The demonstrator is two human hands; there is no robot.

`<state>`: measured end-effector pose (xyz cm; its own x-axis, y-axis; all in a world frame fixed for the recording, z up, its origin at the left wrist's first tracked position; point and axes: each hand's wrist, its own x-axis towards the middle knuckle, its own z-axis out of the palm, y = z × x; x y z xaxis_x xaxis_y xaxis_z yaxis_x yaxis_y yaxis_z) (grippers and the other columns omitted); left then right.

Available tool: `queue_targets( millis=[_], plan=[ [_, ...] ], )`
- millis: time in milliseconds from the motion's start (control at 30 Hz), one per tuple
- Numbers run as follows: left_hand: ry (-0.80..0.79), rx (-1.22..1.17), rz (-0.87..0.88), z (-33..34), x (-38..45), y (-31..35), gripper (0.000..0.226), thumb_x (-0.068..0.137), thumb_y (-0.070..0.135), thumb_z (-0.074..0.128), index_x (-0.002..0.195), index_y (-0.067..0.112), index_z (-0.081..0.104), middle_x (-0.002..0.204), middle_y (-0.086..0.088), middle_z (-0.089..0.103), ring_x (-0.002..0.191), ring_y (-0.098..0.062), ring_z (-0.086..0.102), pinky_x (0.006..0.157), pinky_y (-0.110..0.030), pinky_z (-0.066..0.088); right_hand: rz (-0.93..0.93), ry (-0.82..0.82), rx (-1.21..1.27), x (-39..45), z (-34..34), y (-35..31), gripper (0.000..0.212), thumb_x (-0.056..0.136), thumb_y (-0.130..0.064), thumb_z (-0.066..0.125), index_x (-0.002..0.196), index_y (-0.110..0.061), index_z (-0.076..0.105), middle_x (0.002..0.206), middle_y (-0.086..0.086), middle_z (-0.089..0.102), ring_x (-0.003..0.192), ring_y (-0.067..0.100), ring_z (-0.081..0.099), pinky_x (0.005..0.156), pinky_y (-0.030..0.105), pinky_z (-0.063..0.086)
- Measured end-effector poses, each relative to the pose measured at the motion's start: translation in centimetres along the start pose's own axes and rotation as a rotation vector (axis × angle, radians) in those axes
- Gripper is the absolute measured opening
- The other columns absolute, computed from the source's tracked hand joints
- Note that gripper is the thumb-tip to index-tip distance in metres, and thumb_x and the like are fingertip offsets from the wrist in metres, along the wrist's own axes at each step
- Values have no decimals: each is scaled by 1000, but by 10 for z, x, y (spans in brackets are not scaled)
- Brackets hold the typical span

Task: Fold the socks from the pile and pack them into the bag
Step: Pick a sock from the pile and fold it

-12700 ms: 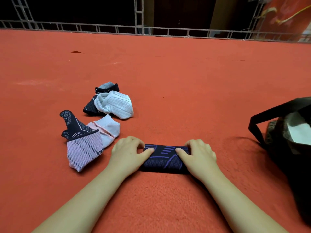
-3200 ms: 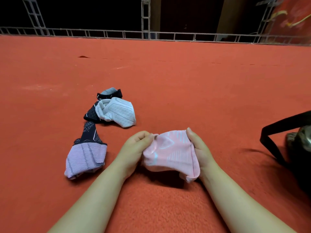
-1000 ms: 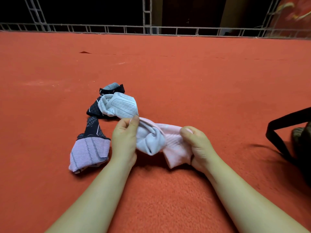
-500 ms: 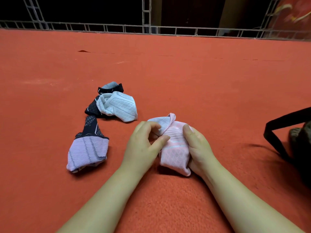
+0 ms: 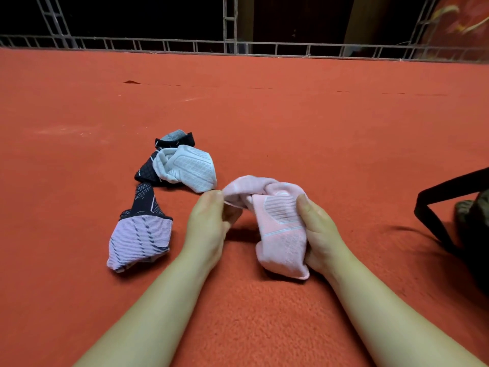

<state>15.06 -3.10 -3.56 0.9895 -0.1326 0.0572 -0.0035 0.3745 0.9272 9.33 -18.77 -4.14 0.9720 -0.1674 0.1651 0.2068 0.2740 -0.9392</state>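
Both hands work one pair of pink socks [image 5: 277, 229] just above the orange-red carpet [image 5: 291, 123], near the middle of the view. At the bundle's 3 o'clock side the right hand [image 5: 321, 239] is wrapped round it, thumb lying up along the patterned face and fingers tucked behind. At its 9 o'clock side the left hand [image 5: 209, 221] pinches the loose upper edge between thumb and fingertips, the rest of that hand curled. The bundle is half rolled: a rounded hump of fabric on top, a flatter ribbed panel with pale blue lines hanging below (no lettering or logo can be read on it).

Toward 10 o'clock from the hands lies a white sock [image 5: 189, 168] with a raised grid pattern, overlapping a black sock [image 5: 148, 172] and, beyond them, a black-and-grey sock [image 5: 176, 137]. At 9 o'clock a lilac striped sock [image 5: 139, 239] lies with a navy patterned sock [image 5: 144, 198] poking out from under its far end. None shows a readable brand.

At 3 o'clock, at the frame's edge, sits the dark bag [image 5: 473, 213], its black strap [image 5: 434, 205] looped toward the hands. A metal truss [image 5: 238, 46] runs along the carpet's far edge at 12 o'clock.
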Motion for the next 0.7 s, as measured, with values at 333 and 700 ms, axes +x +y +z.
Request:
queue_targets(
  millis=[333,700],
  plan=[
    [61,-24,-90,-16,8,24,34,90,48,53,76,18,57,58,7,63,57,-10,60,50,-20,50,233,-152,-3,-4,-24,-15,51,51,-60,80,72,-14,77,71,7,72,62,14,69,56,23,54],
    [-120,-99,19,-33,21,19,48,90,1,53,130,27,44,91,-2,66,83,-8,65,79,-21,53,710,-756,-114,-14,-51,-31,64,57,-26,89,106,5,62,92,9,72,78,15,70,66,24,56]
  ],
)
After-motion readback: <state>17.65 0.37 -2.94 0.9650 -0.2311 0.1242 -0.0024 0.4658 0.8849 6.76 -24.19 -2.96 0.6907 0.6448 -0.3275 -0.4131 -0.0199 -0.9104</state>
